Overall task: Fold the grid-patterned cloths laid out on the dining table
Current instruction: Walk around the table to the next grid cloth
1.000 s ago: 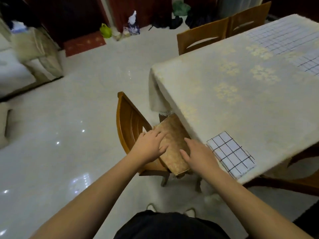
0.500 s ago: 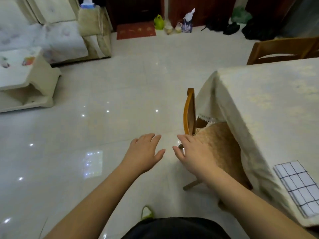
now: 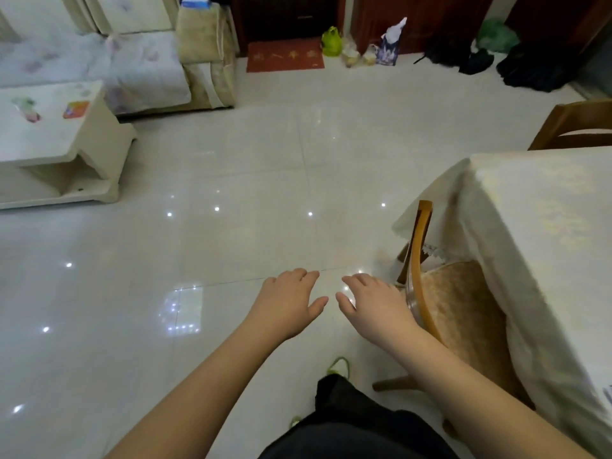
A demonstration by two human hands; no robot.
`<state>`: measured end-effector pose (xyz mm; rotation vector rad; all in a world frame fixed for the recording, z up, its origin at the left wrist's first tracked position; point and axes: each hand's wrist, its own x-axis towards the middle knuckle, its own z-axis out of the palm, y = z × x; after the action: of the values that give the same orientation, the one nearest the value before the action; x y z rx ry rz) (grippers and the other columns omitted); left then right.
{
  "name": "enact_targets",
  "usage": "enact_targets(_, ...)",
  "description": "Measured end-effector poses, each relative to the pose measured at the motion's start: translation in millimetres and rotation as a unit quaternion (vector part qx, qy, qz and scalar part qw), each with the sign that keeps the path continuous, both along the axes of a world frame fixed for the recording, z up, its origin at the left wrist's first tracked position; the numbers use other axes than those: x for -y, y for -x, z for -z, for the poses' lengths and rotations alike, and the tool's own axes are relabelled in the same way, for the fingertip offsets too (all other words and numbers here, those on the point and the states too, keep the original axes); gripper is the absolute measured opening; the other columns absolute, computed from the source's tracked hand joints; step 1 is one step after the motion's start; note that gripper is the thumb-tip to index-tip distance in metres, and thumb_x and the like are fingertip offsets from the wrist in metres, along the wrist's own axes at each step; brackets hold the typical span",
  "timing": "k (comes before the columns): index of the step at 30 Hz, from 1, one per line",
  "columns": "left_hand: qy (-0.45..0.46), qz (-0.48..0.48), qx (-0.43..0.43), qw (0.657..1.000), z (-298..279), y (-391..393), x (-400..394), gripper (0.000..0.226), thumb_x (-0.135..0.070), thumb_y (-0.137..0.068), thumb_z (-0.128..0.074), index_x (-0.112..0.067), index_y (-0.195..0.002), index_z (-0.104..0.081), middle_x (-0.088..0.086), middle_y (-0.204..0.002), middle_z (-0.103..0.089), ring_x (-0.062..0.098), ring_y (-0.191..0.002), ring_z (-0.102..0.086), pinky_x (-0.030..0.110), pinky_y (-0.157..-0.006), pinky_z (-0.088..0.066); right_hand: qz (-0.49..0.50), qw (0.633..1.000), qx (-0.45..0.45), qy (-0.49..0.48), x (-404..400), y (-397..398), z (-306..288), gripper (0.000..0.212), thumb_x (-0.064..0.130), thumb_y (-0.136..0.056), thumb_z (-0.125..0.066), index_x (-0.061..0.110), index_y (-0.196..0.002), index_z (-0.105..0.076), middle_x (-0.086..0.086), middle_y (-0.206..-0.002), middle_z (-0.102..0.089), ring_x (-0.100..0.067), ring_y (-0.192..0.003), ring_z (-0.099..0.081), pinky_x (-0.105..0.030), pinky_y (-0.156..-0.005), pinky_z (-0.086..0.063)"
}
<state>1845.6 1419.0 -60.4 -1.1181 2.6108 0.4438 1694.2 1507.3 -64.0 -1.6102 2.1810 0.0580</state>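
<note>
My left hand (image 3: 286, 301) hovers over the floor, palm down, fingers relaxed and holding nothing. My right hand (image 3: 372, 301) is beside it, fingers spread, empty, just left of the wooden chair's backrest (image 3: 419, 266). The dining table (image 3: 543, 226) with its cream tablecloth fills the right side. Only a sliver of a grid-patterned cloth (image 3: 607, 394) shows at the right edge; the others are out of view.
The chair's woven seat cushion (image 3: 463, 313) is tucked under the table. A second chair (image 3: 576, 125) stands at the table's far side. A low white coffee table (image 3: 49, 140) and sofa (image 3: 99, 61) are at left, and bags (image 3: 390, 44) lie by the far wall.
The view has swung left, away from the table. Both hands left the seat cushion and now hover over the floor beside the chair back. The grid cloth has nearly slid out of frame.
</note>
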Motion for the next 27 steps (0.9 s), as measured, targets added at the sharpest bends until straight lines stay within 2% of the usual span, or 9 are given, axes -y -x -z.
enact_targets(5,0.002,-0.011,0.049,0.999,15,35,44,0.054,-0.051,-0.099,-0.031,-0.022,-0.144,-0.035,0.002,-0.143,-0.045,0.022,-0.128,-0.043,0.043,-0.1,-0.036,0.002,1.0,-0.03,0.006,53,39,12,0.054,0.05,-0.101,-0.02,0.023,-0.146,-0.034,0.0,-0.149,-0.041,-0.021,-0.135,-0.039,-0.037,-0.111,-0.03)
enact_targets(10,0.034,0.0,0.041,0.999,5,54,92,0.059,-0.053,-0.099,-0.031,-0.022,-0.149,-0.026,0.004,-0.157,-0.024,0.021,-0.142,-0.025,0.043,-0.109,-0.031,0.003,0.999,-0.034,0.03,110,66,14,0.054,0.049,-0.101,-0.017,0.024,-0.145,-0.035,0.0,-0.146,-0.044,-0.022,-0.133,-0.041,-0.037,-0.111,-0.028)
enact_targets(14,0.051,-0.004,0.032,0.998,5,68,137,0.06,-0.054,-0.098,-0.027,-0.024,-0.15,-0.025,0.001,-0.157,-0.025,0.018,-0.143,-0.024,0.042,-0.111,-0.027,-0.012,0.998,-0.04,0.045,151,80,18,0.056,0.049,-0.1,-0.013,0.024,-0.144,-0.037,0.002,-0.145,-0.044,-0.021,-0.133,-0.039,-0.037,-0.112,-0.022)
enact_targets(16,0.057,-0.005,0.023,0.998,6,75,159,0.063,-0.058,-0.096,-0.015,-0.026,-0.149,-0.026,-0.001,-0.156,-0.027,0.016,-0.142,-0.025,0.041,-0.112,-0.024,-0.027,0.997,-0.035,0.062,170,87,19,0.072,0.054,-0.091,0.003,0.025,-0.143,-0.038,0.001,-0.146,-0.043,-0.022,-0.137,-0.033,-0.038,-0.115,-0.016)
enact_targets(18,0.063,0.0,0.009,0.998,9,85,185,0.079,-0.062,-0.086,0.005,-0.027,-0.148,-0.029,-0.002,-0.154,-0.031,0.015,-0.141,-0.026,0.041,-0.113,-0.021,-0.033,0.997,-0.026,0.066,194,94,22,0.081,0.056,-0.085,0.007,0.025,-0.142,-0.041,0.0,-0.146,-0.044,-0.023,-0.14,-0.03,-0.041,-0.117,-0.013)
enact_targets(20,0.066,0.002,-0.002,0.998,15,95,217,0.087,-0.061,-0.081,0.013,-0.028,-0.147,-0.032,-0.002,-0.152,-0.036,0.015,-0.14,-0.029,0.042,-0.113,-0.019,-0.018,0.997,-0.034,0.072,220,103,28,0.072,0.055,-0.09,-0.005,0.023,-0.136,-0.051,-0.001,-0.138,-0.053,-0.025,-0.135,-0.04,-0.043,-0.115,-0.022)
enact_targets(23,0.077,0.024,-0.022,0.996,27,111,273,0.084,-0.06,-0.083,0.011,-0.028,-0.144,-0.037,-0.003,-0.146,-0.043,0.016,-0.137,-0.034,0.043,-0.113,-0.018,0.027,0.995,-0.06,0.077,262,121,34,0.058,0.05,-0.094,-0.022,0.02,-0.122,-0.063,-0.002,-0.118,-0.066,-0.024,-0.113,-0.059,-0.044,-0.103,-0.04)
enact_targets(27,0.086,0.055,-0.033,0.994,26,135,339,0.073,-0.059,-0.09,-0.002,-0.026,-0.142,-0.04,0.0,-0.144,-0.045,0.018,-0.135,-0.036,0.046,-0.114,-0.018,0.07,0.991,-0.081,0.086,318,141,19,0.057,0.05,-0.094,-0.024,0.02,-0.123,-0.062,-0.002,-0.115,-0.066,-0.024,-0.106,-0.061,-0.042,-0.098,-0.043)
